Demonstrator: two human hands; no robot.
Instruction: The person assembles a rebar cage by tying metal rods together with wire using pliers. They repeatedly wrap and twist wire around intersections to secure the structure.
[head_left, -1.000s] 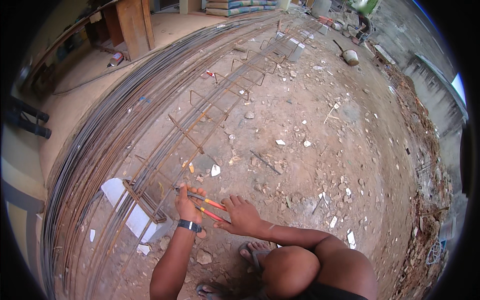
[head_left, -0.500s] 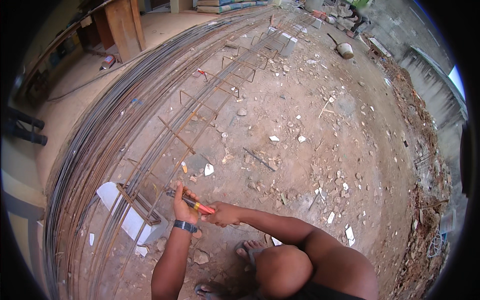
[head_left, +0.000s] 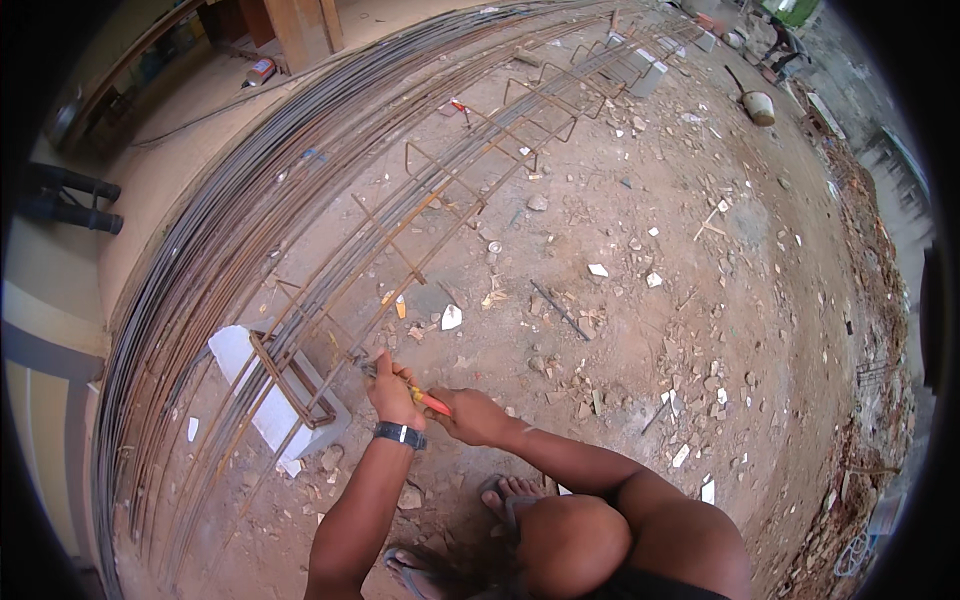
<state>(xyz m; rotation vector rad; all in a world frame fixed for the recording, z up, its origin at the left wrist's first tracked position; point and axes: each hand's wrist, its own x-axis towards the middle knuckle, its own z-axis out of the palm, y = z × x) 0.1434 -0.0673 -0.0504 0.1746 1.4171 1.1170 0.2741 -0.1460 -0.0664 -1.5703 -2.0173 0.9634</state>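
Closing around the red-and-yellow handles of the pliers (head_left: 432, 402), the right hand's (head_left: 472, 417) fingers grip them in the head view. At the pliers' front end is the left hand (head_left: 395, 398); whether its fingers grip anything cannot be told. Both are near the rebar cage (head_left: 388, 238), which crosses a pale block (head_left: 278, 422).

The head-worn fisheye camera looks steeply down from above the person's bare knee (head_left: 575, 545), fairly near the left hand (head_left: 396, 397) and right hand (head_left: 472, 416), facing along the rebar cage (head_left: 395, 222) toward the far concrete block (head_left: 648, 80), its wide round field curving the long rebar bundle (head_left: 215, 205) at left.
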